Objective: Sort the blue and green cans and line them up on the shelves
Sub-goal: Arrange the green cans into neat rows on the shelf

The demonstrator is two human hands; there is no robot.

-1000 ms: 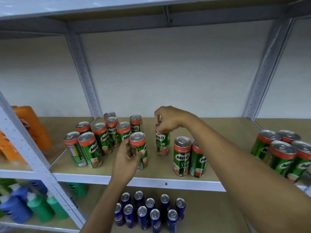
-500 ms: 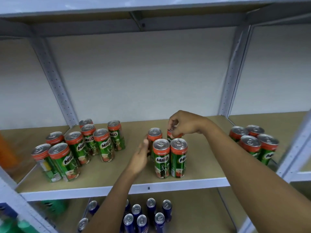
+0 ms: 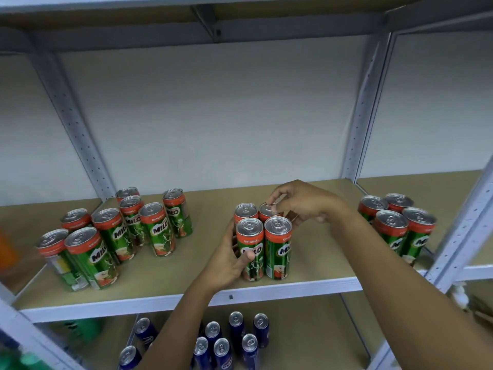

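Note:
Four green Milo cans stand in a tight square at the middle of the shelf [image 3: 160, 303]. My left hand [image 3: 226, 260] grips the front-left can [image 3: 250, 236], thumb across its label and fingers round its left side. My right hand [image 3: 301, 204] pinches the top rim of the back-right can [image 3: 266, 210] from above. The back-left can [image 3: 245, 210] and front-right can [image 3: 278, 241] stand free. Several more green cans [image 3: 157, 231] are loosely grouped at the left. Several blue cans [image 3: 221, 340] stand on the shelf below.
Another group of green cans [image 3: 394, 225] stands in the bay to the right, behind a grey upright post [image 3: 360, 124]. A slanted post [image 3: 77, 134] rises at the back left. Blurred green bottles [image 3: 82, 327] sit low on the left. Bare shelf board lies between the can groups.
Both hands carried a green can each to the right and set them behind the front pair, forming a square of four. My left hand shifted onto the front-left can. The view panned right.

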